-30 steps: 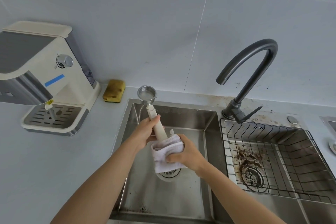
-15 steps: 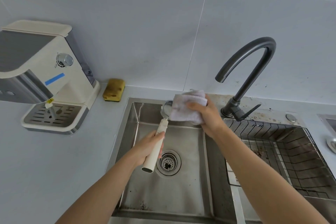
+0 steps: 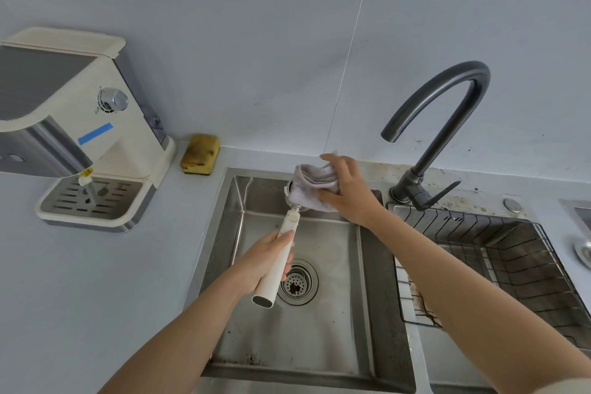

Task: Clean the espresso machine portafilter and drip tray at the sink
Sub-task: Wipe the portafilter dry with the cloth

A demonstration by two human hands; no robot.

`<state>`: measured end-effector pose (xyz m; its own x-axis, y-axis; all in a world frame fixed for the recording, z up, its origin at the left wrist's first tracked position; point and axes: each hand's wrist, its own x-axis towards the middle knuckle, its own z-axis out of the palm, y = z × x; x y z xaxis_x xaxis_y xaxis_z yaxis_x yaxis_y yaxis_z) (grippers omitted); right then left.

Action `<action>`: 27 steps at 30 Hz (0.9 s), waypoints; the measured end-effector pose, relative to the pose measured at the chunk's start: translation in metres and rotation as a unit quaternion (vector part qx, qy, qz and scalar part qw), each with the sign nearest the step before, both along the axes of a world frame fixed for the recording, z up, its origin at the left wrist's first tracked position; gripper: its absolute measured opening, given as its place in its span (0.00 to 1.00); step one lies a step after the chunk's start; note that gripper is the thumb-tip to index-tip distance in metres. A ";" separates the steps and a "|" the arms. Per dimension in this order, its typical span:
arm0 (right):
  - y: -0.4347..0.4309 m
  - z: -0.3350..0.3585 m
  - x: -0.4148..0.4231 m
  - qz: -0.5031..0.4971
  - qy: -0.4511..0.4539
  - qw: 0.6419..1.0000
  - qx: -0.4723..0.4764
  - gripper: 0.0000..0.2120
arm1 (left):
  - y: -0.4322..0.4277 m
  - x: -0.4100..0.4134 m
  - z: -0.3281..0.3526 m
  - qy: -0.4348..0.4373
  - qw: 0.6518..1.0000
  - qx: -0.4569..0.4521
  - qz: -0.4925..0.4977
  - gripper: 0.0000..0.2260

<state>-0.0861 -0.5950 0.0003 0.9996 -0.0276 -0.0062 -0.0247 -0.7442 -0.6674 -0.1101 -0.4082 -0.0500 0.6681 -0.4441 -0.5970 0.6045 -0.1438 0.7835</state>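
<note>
Steel sink (image 3: 319,345) set in a pale grey counter (image 3: 96,297) fills the near view. Over its drain (image 3: 297,285) the left hand (image 3: 265,262) wraps its fingers round the portafilter (image 3: 271,288) by the white handle, basket end pointing to one o'clock. There the right hand (image 3: 347,193) clutches a pale cloth (image 3: 315,184) over the basket, index finger lifted. Farther off, the drip tray (image 3: 92,201) sits in the espresso machine (image 3: 80,105) at nine o'clock, a sponge (image 3: 200,153) at eleven, the faucet (image 3: 447,99) at two.

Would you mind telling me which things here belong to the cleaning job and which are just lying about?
Job in hand:
portafilter, in the left hand
cloth, in the right hand
sink
drip tray, on the machine

Lying about:
sponge
wire rack
</note>
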 end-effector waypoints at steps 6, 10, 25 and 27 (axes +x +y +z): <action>0.006 0.011 0.001 0.137 0.021 0.967 -0.212 0.30 | -0.003 -0.002 0.000 -0.014 1.000 0.008 -0.014 0.10; 0.006 0.014 0.005 0.147 0.039 0.964 -0.220 0.24 | -0.004 -0.005 -0.004 -0.038 0.999 0.015 -0.017 0.10; 0.023 0.011 0.008 0.019 0.231 0.969 -0.083 0.08 | -0.013 -0.018 -0.019 -0.099 0.991 0.086 -0.010 0.12; 0.024 0.007 0.009 0.008 0.262 0.964 -0.036 0.09 | -0.015 -0.020 -0.019 -0.114 0.988 0.105 -0.017 0.12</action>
